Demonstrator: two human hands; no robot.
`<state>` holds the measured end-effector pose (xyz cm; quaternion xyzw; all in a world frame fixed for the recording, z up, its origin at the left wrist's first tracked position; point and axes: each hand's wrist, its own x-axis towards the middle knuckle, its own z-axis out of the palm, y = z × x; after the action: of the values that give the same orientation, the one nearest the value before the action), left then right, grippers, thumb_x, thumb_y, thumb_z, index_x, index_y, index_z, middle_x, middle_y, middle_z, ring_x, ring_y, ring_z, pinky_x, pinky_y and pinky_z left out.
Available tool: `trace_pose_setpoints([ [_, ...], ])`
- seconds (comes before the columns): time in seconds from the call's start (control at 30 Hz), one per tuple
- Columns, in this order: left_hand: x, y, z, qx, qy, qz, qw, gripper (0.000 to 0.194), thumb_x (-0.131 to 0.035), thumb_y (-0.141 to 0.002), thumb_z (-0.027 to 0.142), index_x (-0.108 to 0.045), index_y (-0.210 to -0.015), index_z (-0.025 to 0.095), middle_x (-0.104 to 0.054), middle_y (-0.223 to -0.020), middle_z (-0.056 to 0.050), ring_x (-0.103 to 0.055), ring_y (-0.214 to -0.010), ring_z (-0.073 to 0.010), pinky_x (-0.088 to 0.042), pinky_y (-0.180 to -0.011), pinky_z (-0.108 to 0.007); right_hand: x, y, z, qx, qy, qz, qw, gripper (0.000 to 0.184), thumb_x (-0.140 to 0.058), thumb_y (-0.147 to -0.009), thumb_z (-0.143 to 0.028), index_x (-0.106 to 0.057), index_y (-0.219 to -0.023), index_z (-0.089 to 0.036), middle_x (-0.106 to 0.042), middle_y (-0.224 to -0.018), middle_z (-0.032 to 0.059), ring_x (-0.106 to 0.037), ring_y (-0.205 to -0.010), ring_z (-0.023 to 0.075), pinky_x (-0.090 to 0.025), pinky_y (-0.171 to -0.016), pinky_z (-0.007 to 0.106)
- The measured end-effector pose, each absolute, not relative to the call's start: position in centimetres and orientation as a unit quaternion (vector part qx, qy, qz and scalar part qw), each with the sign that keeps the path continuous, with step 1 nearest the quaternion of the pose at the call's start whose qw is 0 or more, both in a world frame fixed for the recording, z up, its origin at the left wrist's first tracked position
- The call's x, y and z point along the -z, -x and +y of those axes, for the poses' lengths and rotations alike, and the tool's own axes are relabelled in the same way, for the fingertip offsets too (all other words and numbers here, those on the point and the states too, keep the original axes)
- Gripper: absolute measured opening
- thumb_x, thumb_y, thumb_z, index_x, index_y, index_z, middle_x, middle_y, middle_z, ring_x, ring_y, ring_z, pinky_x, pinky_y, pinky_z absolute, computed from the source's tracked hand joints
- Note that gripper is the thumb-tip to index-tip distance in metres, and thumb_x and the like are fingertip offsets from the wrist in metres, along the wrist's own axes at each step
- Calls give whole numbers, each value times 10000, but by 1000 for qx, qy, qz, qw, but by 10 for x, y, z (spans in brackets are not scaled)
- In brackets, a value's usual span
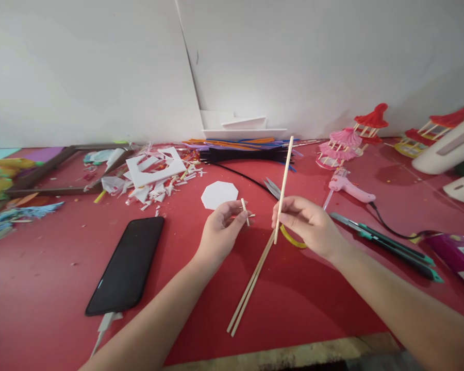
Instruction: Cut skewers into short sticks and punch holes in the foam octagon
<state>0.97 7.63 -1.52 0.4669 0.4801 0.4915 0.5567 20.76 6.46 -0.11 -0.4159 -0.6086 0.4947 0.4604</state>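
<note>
Between the thumb and fingers of my left hand (220, 229) is a short piece of wooden stick (245, 211), with another small piece poking out beside it. My right hand (309, 221) pinches a long wooden stick (286, 180), held nearly upright. Below it, two more long sticks (251, 288) lie on the red table, their upper ends close to my right fingers. A white octagonal piece (219, 195) lies flat beyond my left hand. Scissors with a yellow handle (293, 239) rest behind my right hand, which partly hides them.
A black phone (126, 265) with a cable lies at left. White scraps (154, 178) and pipe cleaners (243, 149) lie at the back. On the right are a pink glue gun (351, 188), a utility knife (386, 245), a purple power strip (454, 255) and small pagoda models (342, 147).
</note>
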Motion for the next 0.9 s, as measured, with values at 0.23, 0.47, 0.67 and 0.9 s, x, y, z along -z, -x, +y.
trace_pose_setpoints([
  [0.23, 13, -13, 75, -475, -464, 463, 587, 319, -720, -739, 338, -607, -973, 153, -641, -821, 7, -687, -716, -131, -569, -737, -266, 9, -206, 73, -606, 418, -474, 483, 222, -708, -773, -332, -624, -912, -181, -674, -817, 23, -660, -751, 142, -545, -752, 323],
  [0.47, 15, -13, 74, -462, -481, 456, 589, 288, -688, -774, 321, -601, -996, 159, -637, -855, 2, -691, -724, -126, -569, -761, -273, 6, -205, 72, -594, 429, -485, 478, 228, -709, -759, -344, -622, -901, -188, -671, -823, 17, -662, -734, 137, -552, -728, 311],
  [0.67, 18, -15, 73, -438, -574, 454, 522, 253, -663, -788, 248, -608, -1027, 183, -694, -868, -22, -691, -775, -141, -549, -768, -271, 5, -201, 65, -434, 495, -594, 462, 136, -655, -806, -316, -617, -875, -206, -679, -868, 31, -667, -822, 158, -547, -780, 313],
  [0.9, 19, -16, 64, -404, -690, 450, 398, 258, -598, -806, 130, -611, -1048, 220, -741, -917, -11, -704, -853, -149, -548, -786, -267, 12, -199, 61, -337, 493, -679, 427, 100, -606, -849, -301, -626, -907, -222, -705, -901, 37, -675, -858, 175, -543, -774, 314],
])
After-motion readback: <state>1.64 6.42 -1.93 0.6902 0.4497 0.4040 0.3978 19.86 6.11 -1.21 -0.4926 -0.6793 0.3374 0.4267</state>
